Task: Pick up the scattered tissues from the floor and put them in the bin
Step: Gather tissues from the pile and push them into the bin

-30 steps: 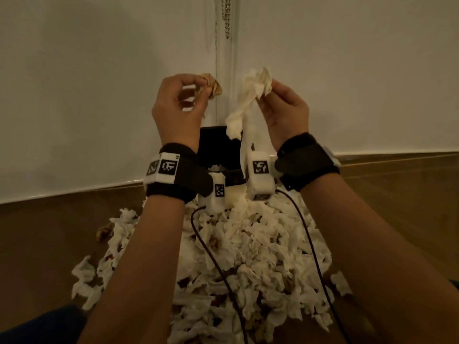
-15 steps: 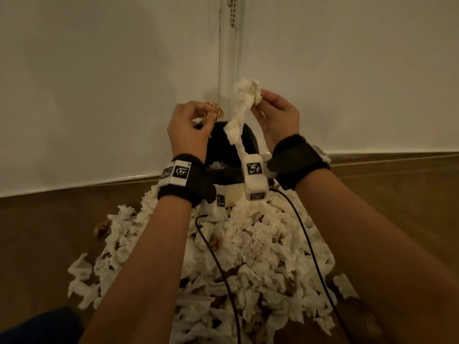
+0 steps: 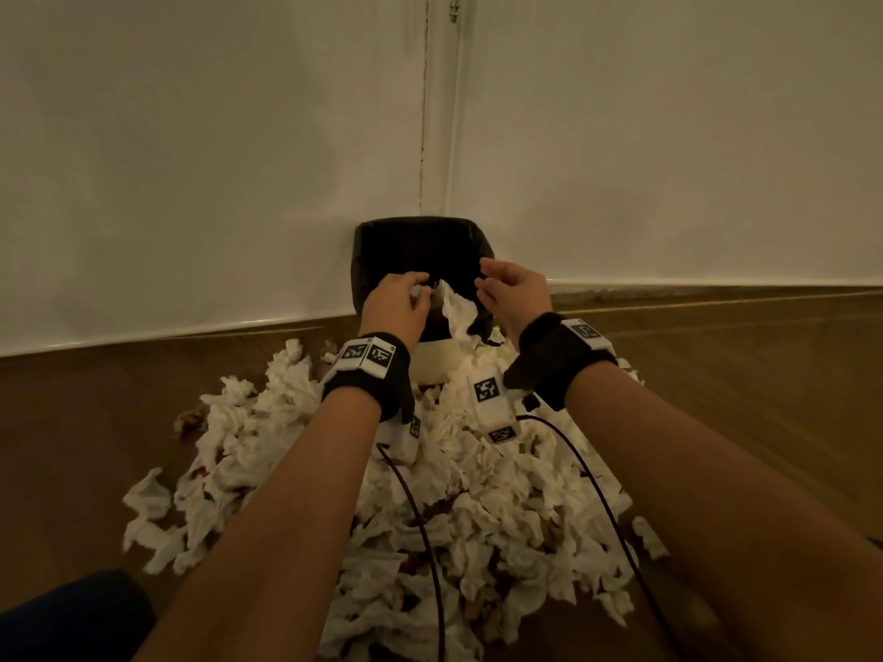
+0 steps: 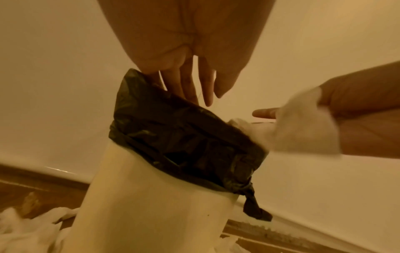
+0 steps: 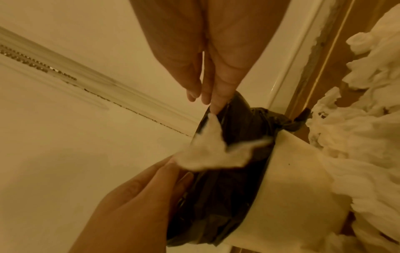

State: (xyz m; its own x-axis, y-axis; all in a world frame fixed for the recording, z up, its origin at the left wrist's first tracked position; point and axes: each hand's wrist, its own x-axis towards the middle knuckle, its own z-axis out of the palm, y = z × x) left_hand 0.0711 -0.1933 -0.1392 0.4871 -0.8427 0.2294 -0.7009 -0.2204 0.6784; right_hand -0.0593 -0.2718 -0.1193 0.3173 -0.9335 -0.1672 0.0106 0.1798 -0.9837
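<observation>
A white bin [image 3: 432, 363] with a black liner [image 3: 415, 246] stands in the corner of the room. Both my hands hover over its mouth. My left hand [image 3: 423, 286] has straight fingers [image 4: 205, 92] pointing down at the liner rim and holds nothing. The fingers [image 5: 203, 101] of my right hand [image 3: 482, 279] are also straight. A long white tissue [image 3: 458, 312] hangs blurred between the two hands just below my right fingertips, over the liner [image 5: 238, 130]. The brownish wad from before is out of sight. A big heap of crumpled white tissues [image 3: 478, 494] covers the floor in front of the bin.
White walls meet right behind the bin, with a skirting board [image 3: 716, 284] along the wooden floor [image 3: 71, 446]. Two black cables [image 3: 420, 518] trail from my wrists across the heap. Loose tissues [image 3: 148, 499] lie at the heap's left edge.
Both hands dropped from high against the wall to the bin's mouth. The left hand let go of its brownish wad. The right hand opened, and the white tissue is falling.
</observation>
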